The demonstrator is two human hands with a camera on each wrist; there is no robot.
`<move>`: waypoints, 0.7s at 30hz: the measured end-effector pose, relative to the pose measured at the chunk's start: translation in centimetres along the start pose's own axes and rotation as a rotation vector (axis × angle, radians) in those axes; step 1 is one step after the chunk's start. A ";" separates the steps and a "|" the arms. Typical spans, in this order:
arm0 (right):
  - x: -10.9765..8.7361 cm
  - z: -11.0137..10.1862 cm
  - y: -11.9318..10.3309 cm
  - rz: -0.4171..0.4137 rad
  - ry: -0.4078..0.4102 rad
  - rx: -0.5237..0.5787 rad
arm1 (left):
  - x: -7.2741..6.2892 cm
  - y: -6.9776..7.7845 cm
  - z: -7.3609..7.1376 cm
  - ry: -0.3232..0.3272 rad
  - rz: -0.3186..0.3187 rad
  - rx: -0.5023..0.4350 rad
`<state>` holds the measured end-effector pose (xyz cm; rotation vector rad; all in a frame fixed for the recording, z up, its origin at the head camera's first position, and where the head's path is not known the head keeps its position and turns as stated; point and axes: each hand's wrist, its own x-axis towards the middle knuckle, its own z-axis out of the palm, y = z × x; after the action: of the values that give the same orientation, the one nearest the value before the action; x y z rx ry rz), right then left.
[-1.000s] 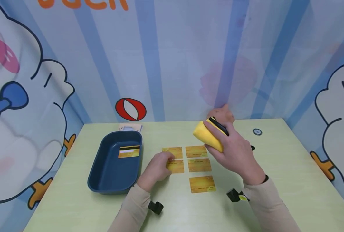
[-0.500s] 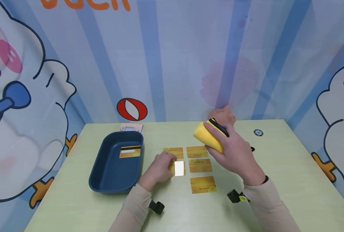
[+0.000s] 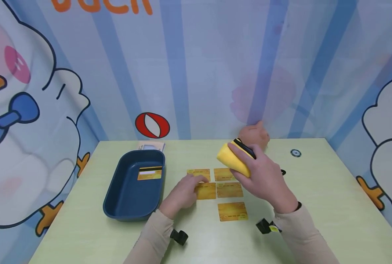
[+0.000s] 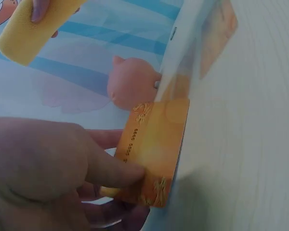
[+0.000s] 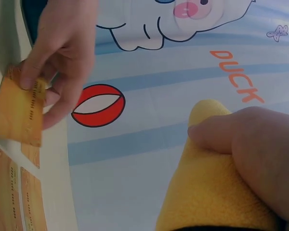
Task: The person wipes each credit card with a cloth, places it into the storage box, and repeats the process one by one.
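Observation:
My left hand (image 3: 184, 192) pinches a gold bank card (image 3: 207, 191) at its left edge. In the left wrist view the thumb lies on the face of that card (image 4: 156, 144), with fingers beneath it. My right hand (image 3: 265, 176) grips a soft yellow cloth-like pad (image 3: 233, 159) with a black strip on top, held above the table. The right wrist view shows the yellow fabric (image 5: 207, 192) under the thumb, and the pinched card (image 5: 17, 113) tilted. Several more gold cards lie in two columns, including one card (image 3: 233, 211) at the front right.
A blue tray (image 3: 108, 198) stands at left with one card (image 3: 149, 173) inside, stripe side up. Behind it lies a paper item (image 3: 152, 146). A pink pig figure (image 3: 253, 135) sits by the back curtain. A round chip-like disc (image 3: 296, 153) lies at back right.
The left hand's card has shifted slightly right and lifted or tilted. A white patch seen on it half a second ago is gone. The right hand with the yellow pad moved slightly left.

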<state>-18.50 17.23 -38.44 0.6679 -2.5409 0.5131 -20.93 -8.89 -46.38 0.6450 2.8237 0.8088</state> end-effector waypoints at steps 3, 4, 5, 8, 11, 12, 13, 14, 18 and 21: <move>0.2 0.1 -0.3 -0.011 -0.012 -0.003 | 0.3 0.0 -0.4 0.010 0.020 -0.114; 0.3 0.2 -0.4 -0.016 -0.019 -0.007 | 0.4 0.1 -0.6 0.020 0.018 -0.153; 0.4 0.3 -0.6 -0.022 -0.026 -0.011 | 0.4 0.2 -0.8 0.039 0.011 -0.194; 0.7 0.8 -1.0 -0.052 -0.047 -0.023 | 0.3 0.6 -1.2 0.125 -0.019 -0.298; 0.8 1.4 -1.5 -0.085 -0.063 -0.027 | 0.4 0.8 -1.4 0.211 -0.040 -0.409; 0.8 1.5 -1.6 -0.094 -0.067 -0.029 | 0.4 0.9 -1.4 0.234 -0.050 -0.448; 0.8 1.7 -1.7 -0.101 -0.068 -0.031 | 0.4 1.0 -1.5 0.256 -0.058 -0.484; 0.8 1.8 -1.8 -0.106 -0.068 -0.031 | 0.4 1.1 -1.6 0.273 -0.066 -0.520; 1.0 2.4 -2.2 -0.114 -0.061 -0.021 | 0.4 1.6 -2.0 0.298 -0.101 -0.666; 1.1 2.8 -2.4 -0.122 -0.055 -0.013 | 0.5 2.0 -2.1 0.272 -0.110 -0.798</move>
<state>-19.00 13.63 -39.63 0.8369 -2.5328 0.4419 -21.12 -8.15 -43.55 0.2564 2.3669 1.9424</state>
